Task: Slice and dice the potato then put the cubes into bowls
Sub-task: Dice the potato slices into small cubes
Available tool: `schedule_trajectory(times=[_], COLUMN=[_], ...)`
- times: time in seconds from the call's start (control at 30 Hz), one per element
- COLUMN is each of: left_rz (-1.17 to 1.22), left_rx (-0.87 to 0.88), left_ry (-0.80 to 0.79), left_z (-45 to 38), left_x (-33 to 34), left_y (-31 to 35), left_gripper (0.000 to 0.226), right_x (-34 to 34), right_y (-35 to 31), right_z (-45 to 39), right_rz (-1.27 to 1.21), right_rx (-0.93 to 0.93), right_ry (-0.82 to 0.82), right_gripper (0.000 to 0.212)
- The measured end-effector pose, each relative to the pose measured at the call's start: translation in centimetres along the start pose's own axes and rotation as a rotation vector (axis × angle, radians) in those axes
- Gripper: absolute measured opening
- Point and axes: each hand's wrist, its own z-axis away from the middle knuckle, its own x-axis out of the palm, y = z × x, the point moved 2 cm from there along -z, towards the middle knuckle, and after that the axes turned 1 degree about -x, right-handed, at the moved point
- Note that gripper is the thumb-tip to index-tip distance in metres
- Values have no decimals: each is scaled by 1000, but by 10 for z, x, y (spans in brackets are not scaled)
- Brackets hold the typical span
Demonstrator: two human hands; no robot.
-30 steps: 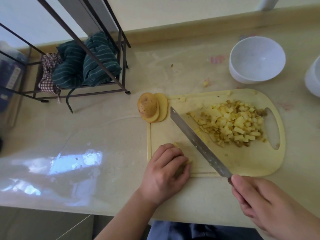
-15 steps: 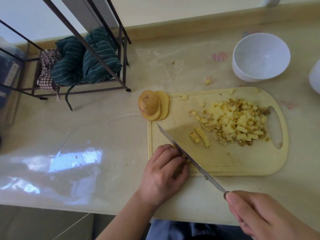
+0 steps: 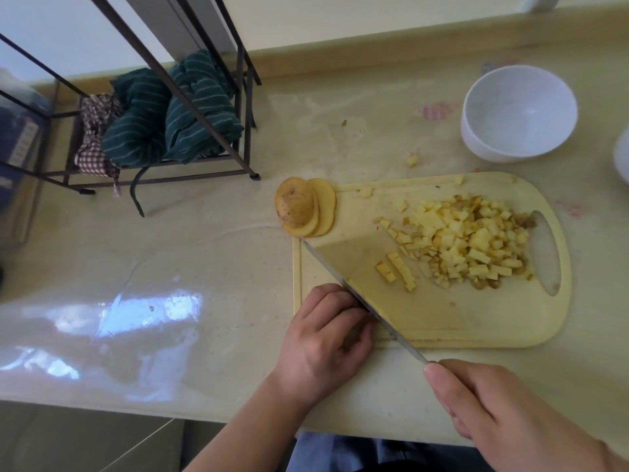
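Potato (image 3: 354,288) under left grip (image 3: 323,338), against knife (image 3: 360,301).

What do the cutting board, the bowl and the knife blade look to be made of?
Cutting board: likely plastic, pale yellow, matte, with a moulded handle hole.
Bowl: white, smooth; plastic or ceramic, unclear.
Knife blade: metal, probably steel, grey and reflective.

The board (image 3: 442,328) is pale yellow. The cubes (image 3: 473,247) are yellow, some with brown skin. The far right bowl (image 3: 517,114) is white. The far left cloth (image 3: 170,114) is dark green with thin light stripes. Beside it, a cloth (image 3: 93,137) looks red-and-white checked, maybe.
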Motion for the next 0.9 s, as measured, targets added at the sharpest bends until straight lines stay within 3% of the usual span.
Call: schedule_trajectory(times=[0.2,0.6,0.77,0.9], left_rz=[-17,-28,-18,-21], left_rx=[2,-7,8,3], left_ry=[3,21,3,1], left_z=[0,7,7,9], left_x=[0,-5,-5,-5], left_y=[0,1,0,-1], left_gripper=[9,9,5,5], right_x=[-14,-15,-15,-12], right_y=[9,-4,-4,-3], right_z=[0,10,14,14], right_rz=[-128,-130,-18,-35], right_rx=[11,50,79,91], right_ry=[57,-99,-82,-129], right_gripper=[72,66,96,102])
